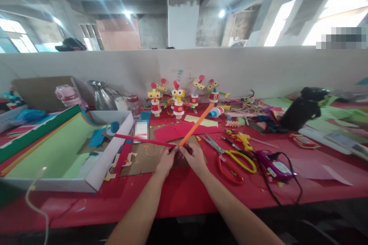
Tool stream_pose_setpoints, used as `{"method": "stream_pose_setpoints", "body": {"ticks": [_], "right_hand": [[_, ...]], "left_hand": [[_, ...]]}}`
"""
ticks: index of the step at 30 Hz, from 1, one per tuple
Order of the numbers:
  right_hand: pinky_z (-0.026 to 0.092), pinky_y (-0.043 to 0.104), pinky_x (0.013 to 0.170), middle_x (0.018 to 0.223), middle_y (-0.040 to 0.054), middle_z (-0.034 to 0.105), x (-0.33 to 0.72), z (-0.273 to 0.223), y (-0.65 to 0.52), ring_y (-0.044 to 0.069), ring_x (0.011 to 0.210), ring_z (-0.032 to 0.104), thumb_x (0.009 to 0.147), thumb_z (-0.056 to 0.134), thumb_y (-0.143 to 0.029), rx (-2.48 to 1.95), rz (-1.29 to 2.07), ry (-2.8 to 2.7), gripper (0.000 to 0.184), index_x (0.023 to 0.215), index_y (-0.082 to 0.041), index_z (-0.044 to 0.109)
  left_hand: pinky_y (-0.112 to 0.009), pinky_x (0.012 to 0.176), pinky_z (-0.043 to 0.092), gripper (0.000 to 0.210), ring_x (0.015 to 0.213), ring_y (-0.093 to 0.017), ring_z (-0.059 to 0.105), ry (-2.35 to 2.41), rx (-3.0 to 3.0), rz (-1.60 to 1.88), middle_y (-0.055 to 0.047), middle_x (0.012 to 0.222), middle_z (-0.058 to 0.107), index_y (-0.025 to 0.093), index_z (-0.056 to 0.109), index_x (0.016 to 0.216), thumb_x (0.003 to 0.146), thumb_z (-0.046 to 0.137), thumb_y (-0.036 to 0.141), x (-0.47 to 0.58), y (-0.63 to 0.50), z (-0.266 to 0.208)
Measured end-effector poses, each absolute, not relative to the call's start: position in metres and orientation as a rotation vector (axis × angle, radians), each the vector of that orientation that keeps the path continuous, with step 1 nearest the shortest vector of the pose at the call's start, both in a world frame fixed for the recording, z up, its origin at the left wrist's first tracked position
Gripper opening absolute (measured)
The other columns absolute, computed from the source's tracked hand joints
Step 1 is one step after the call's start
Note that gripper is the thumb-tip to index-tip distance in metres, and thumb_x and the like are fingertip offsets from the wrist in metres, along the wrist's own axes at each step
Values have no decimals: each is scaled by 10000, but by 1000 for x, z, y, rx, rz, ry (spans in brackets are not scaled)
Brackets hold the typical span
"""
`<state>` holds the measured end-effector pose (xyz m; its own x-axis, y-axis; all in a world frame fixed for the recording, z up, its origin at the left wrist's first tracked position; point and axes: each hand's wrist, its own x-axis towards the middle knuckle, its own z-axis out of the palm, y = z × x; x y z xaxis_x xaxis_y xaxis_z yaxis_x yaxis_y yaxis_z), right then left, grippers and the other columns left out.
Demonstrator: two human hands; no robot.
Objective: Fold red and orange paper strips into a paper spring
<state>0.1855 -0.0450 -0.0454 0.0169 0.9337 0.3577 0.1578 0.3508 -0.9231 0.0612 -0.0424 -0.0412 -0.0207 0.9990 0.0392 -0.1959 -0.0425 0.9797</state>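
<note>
A red paper strip [143,140] and an orange paper strip [197,124] meet end to end between my fingertips, spreading out in a wide V. My left hand [167,159] is closed in a pinch at the red strip's end, which stretches away to the left. Closed beside it, my right hand [195,159] pinches the orange strip's lower end; that strip points up and to the right. Fingers partly hide the join. Under the hands lies a brown cardboard sheet [139,164]. Scissors [227,155] with red and yellow handles rest right of my right hand.
Several paper-cup figures [178,108] stand at the back. A white box [96,168] with coloured paper is on the left. To the right are a yellow glue gun [244,141], a purple device [274,166] with a black cord, and a black object [300,113].
</note>
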Motion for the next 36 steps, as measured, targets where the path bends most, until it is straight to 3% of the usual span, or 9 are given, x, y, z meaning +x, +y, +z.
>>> {"method": "stream_pose_setpoints", "body": {"ticks": [6,11,17,25,30,36], "right_hand": [[443,243,494,639,24,615,187,-39,-46,136,509,538,796,548,-440,-1063,802,-1488,290,696,-182,633],[452,242,504,653,29,624,187,-40,-43,147,539,562,799,546,-420,-1095,780,-1455,268,725,-179,639],[442,249,512,609,25,614,186,-41,-44,153,531,558,814,523,-429,-1090,783,-1508,289,685,-190,622],[442,256,586,661,33,631,186,-39,-46,168,627,571,809,529,-416,-1090,681,-1534,273,707,-189,640],[397,239,468,564,3,576,183,-36,-47,133,467,503,811,517,-446,-1088,817,-1463,299,726,-184,633],[384,238,461,544,-3,550,185,-36,-47,132,464,490,818,517,-440,-1092,761,-1441,286,746,-188,631]], "left_hand": [[-291,577,476,252,562,-164,594,968,1018,1294,-10,608,640,192,625,716,625,708,412,61,-45,-37],[-297,623,483,255,552,-152,597,959,1057,1269,-25,621,662,161,648,723,629,721,387,60,-47,-33],[-255,551,430,242,518,-140,558,989,1106,1284,-27,567,640,141,649,659,640,707,375,59,-43,-36],[-256,572,413,98,550,-148,550,1120,1200,1425,-9,569,626,171,673,669,623,696,255,54,-40,-37],[-265,567,423,190,531,-149,555,1037,1104,1362,-19,577,641,158,701,727,610,723,307,55,-42,-35],[-250,542,426,257,523,-133,551,981,1071,1331,-25,609,654,144,691,765,622,725,355,58,-46,-30]]}}
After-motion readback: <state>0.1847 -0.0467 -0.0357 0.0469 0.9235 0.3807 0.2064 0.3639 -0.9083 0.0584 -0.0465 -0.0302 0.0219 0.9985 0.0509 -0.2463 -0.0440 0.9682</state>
